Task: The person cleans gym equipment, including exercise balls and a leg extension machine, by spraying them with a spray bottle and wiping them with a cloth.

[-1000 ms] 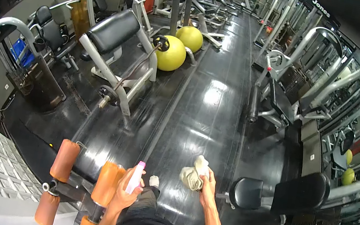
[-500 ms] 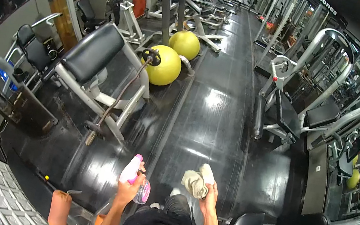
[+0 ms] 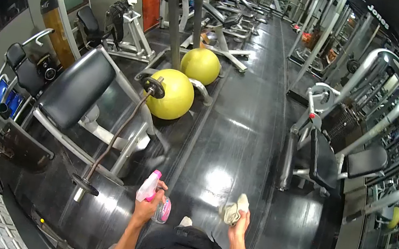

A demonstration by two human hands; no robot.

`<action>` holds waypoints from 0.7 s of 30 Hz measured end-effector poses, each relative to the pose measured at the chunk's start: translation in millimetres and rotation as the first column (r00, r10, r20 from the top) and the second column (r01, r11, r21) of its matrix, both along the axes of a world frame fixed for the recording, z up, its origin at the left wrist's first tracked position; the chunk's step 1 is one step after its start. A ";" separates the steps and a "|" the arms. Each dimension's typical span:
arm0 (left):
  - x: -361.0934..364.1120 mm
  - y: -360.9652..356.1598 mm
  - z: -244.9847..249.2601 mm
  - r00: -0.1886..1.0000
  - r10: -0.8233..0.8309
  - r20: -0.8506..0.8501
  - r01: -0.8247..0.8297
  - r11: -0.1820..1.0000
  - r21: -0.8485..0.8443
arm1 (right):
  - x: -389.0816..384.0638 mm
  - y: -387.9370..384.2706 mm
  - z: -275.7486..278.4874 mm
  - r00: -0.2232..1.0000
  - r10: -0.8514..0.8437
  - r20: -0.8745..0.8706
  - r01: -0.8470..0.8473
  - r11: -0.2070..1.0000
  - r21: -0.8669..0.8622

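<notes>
In the lower middle of the head view, my left hand [image 3: 147, 207] is wrapped round the neck of a spray bottle [image 3: 163, 210] with a pink and white spray head and a clear body. To its right, my right hand [image 3: 239, 227] grips a crumpled pale cloth [image 3: 234, 210], held out over the dark floor. The two hands are apart, one on each side of my dark clothing. One light shoe shows between them on the floor.
A padded bench [image 3: 78, 87] with a curl bar [image 3: 120, 132] stands to the left. Two yellow exercise balls [image 3: 170, 95] rest beyond it. Weight machines [image 3: 324, 160] line the right side. The black floor [image 3: 224, 134] runs ahead between them.
The bench, bar and balls at left appear nearer and lower. The right-hand machine seat near my legs has left view. Both hands still hold their things, the cloth slightly further right.
</notes>
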State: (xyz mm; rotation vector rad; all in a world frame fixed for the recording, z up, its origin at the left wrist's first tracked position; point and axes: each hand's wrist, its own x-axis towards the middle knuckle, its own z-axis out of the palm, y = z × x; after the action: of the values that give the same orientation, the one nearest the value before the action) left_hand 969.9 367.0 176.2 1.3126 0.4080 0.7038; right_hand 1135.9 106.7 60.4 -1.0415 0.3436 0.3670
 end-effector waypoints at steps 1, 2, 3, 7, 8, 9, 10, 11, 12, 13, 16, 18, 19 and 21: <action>12.2 6.6 1.7 1.000 0.012 -0.006 -0.012 1.000 -0.008 | 26.4 12.1 8.5 0.999 0.035 0.007 -0.035 0.999 -0.004; 23.1 13.5 3.5 0.999 0.030 -0.013 -0.030 1.000 0.001 | 50.1 24.2 17.6 0.995 0.080 0.054 -0.079 0.997 -0.015; 34.5 20.4 5.4 0.999 0.049 -0.019 -0.049 0.999 0.011 | 71.6 40.6 35.4 0.987 0.126 0.104 -0.124 0.992 -0.027; 67.5 48.0 1.9 0.987 0.149 -0.064 -0.149 0.989 0.006 | 138.1 101.1 81.6 0.923 0.313 0.224 -0.297 0.949 -0.103; 77.6 55.6 0.2 0.983 0.170 -0.070 -0.173 0.984 -0.031 | 154.3 117.0 84.6 0.906 0.336 0.258 -0.309 0.941 -0.141; 89.7 63.8 -2.4 0.982 0.176 -0.069 -0.179 0.983 -0.038 | 168.0 132.8 86.1 0.909 0.331 0.254 -0.310 0.943 -0.122; 100.5 72.0 -6.0 0.976 0.205 -0.078 -0.207 0.978 -0.026 | 180.9 146.2 83.8 0.896 0.350 0.272 -0.331 0.936 -0.117; 111.7 81.5 -9.3 0.968 0.235 -0.087 -0.237 0.971 -0.014 | 194.2 159.9 79.5 0.883 0.370 0.290 -0.353 0.929 -0.112; 123.9 91.9 -12.0 0.969 0.234 -0.084 -0.236 0.971 -0.021 | 206.5 172.8 74.5 0.880 0.378 0.288 -0.359 0.926 -0.118; 136.7 102.5 -16.0 0.968 0.237 -0.086 -0.240 0.970 -0.027 | 217.5 184.7 68.4 0.872 0.391 0.294 -0.370 0.920 -0.127; 177.4 141.1 -27.1 0.960 0.271 -0.073 -0.274 0.962 -0.024 | 249.0 215.5 44.2 0.840 0.450 0.302 -0.384 0.888 -0.254; 213.8 171.3 -27.5 0.938 0.337 -0.082 -0.343 0.937 -0.073 | 272.7 234.0 20.5 0.795 0.537 0.282 -0.330 0.773 -0.542; 231.5 187.6 -27.9 0.938 0.339 -0.076 -0.345 0.935 -0.086 | 280.3 243.2 21.5 0.787 0.567 0.242 -0.393 0.764 -0.512; 256.3 213.4 -30.2 0.928 0.360 -0.094 -0.366 0.928 -0.065 | 297.6 258.8 15.1 0.702 0.671 0.240 -0.367 0.629 -0.685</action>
State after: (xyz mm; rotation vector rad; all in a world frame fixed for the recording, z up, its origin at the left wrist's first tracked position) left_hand 1226.2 580.4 146.0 1.2020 0.7519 0.9347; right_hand 1433.5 365.5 75.5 -1.8324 -0.3700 0.5407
